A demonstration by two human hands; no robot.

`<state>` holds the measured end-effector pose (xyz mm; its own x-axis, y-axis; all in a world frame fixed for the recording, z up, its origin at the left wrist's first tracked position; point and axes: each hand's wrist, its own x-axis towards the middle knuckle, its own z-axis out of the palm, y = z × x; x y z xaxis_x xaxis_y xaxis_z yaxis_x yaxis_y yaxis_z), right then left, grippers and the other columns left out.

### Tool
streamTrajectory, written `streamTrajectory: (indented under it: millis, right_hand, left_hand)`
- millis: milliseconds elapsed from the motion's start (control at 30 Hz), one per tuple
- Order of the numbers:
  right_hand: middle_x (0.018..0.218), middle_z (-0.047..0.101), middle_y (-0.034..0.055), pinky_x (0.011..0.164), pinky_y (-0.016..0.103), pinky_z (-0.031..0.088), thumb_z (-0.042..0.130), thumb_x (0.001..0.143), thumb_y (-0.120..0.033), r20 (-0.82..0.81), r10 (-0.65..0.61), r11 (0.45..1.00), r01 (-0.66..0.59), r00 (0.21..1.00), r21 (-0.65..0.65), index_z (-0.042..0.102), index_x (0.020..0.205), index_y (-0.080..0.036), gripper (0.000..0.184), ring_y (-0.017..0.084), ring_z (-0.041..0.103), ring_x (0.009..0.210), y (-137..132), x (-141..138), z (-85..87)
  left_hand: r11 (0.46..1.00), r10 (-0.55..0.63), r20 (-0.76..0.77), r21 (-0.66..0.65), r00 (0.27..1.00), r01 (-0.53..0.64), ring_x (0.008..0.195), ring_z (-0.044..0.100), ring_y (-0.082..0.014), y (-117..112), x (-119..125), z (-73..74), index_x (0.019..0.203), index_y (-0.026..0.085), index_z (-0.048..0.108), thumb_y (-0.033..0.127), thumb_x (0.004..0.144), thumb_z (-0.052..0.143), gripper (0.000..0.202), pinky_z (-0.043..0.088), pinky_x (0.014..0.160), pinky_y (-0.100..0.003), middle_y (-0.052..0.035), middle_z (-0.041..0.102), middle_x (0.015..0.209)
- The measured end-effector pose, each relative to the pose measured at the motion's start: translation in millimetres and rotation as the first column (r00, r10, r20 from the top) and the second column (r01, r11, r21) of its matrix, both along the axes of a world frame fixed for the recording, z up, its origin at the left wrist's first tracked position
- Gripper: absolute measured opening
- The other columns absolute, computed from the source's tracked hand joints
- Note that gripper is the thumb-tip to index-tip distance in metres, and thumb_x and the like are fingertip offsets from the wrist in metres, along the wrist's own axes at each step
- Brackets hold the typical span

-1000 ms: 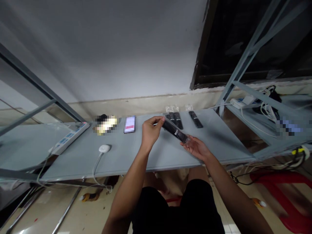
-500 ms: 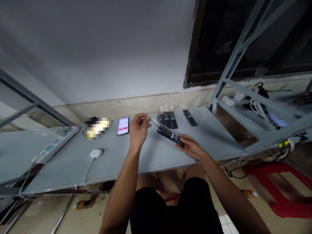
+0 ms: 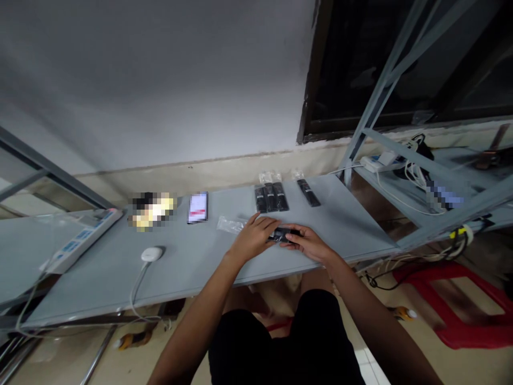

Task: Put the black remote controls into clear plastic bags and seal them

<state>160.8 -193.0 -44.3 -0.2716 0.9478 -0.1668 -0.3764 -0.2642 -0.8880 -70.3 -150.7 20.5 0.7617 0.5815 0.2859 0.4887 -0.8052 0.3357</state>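
Observation:
Both hands are on a slim black item in a clear plastic sleeve (image 3: 229,224), held just over the front half of the table. My left hand (image 3: 253,238) lies across the middle of the sleeve, its fingers curled over the top and hiding part of it. The loose clear end sticks out to the left. My right hand (image 3: 309,243) grips the black end with thumb and fingers. Behind them, several similar black packages (image 3: 271,197) lie side by side, and a single black package (image 3: 308,192) is to their right. What the black items are I cannot make out.
A lit phone (image 3: 197,207) and a blurred patch are at the back left. A white round charger (image 3: 152,254) with a cable lies nearer the front. A power strip (image 3: 86,238) runs along the left. Shelf posts flank the table; a red stool (image 3: 444,321) stands at right.
My left hand has moved from the sleeve's clear end down and right onto its middle. The package is lower and more level. My right hand still holds its black end.

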Motion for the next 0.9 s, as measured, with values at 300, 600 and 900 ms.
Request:
streamTrajectory:
  millis: [300, 600, 900]
  right_hand:
    - [0.092, 0.080, 0.0068, 0.081, 0.034, 0.066, 0.096, 0.070, -0.036, 0.233, -0.015, 1.000, 0.010, 0.972, 0.023, 0.080, 0.103, -0.016, 0.042, 0.020, 0.078, 0.083, -1.8, 45.1, 14.9]
    - [0.079, 0.073, 0.0027, 0.084, 0.041, 0.062, 0.090, 0.071, -0.051, 0.369, -0.508, 0.846, 0.371, 0.779, 0.383, 0.075, 0.084, -0.019, 0.038, 0.024, 0.071, 0.082, 15.0, 58.3, 52.2]
    - [0.099, 0.076, 0.0052, 0.084, 0.038, 0.058, 0.083, 0.080, -0.040, 0.431, -0.518, 0.822, 0.290, 0.739, 0.490, 0.074, 0.108, -0.027, 0.033, 0.027, 0.071, 0.092, 31.6, 28.5, 48.4]
  left_hand:
    - [0.989, 0.134, -0.046, -0.061, 0.990, -0.137, 0.121, 0.069, -0.0283, 10.5, -32.5, -13.5, 0.135, 0.027, 0.068, 0.029, 0.095, 0.069, 0.040, 0.051, 0.106, -0.041, -0.0104, 0.072, 0.133]
    - [0.979, 0.141, 0.007, -0.149, 0.990, -0.138, 0.119, 0.071, -0.0314, 9.7, -34.4, -15.1, 0.142, 0.030, 0.065, 0.042, 0.082, 0.082, 0.064, 0.053, 0.105, -0.043, -0.0079, 0.073, 0.133]
    - [0.974, 0.117, 0.010, -0.199, 0.993, -0.113, 0.111, 0.073, -0.0294, 8.7, -23.4, -14.5, 0.134, 0.034, 0.070, 0.044, 0.090, 0.077, 0.045, 0.053, 0.100, -0.040, -0.0050, 0.077, 0.123]
